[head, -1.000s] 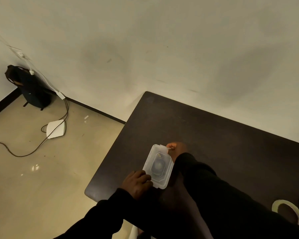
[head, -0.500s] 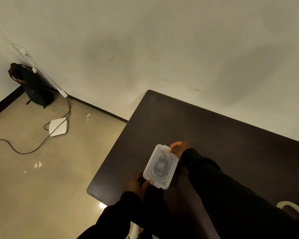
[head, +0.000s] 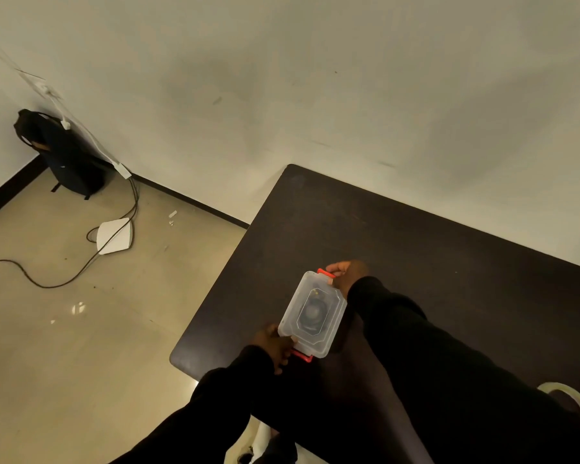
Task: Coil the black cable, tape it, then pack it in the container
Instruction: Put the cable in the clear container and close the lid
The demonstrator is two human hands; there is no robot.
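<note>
Latching the lidded container (head: 311,313) shut over the coiled black cable (head: 312,311).
Left hand (head: 272,343) and right hand (head: 347,274) each keep a grip clamped on a red clip, steadying it on the surface (head: 416,262).

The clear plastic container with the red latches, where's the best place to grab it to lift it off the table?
Grip the clear container by its two short ends, where the red latches stick out, one hand from each end. It lies flat and long on the dark table, with the coiled black cable inside. The left hand and right hand sit there already.
</note>
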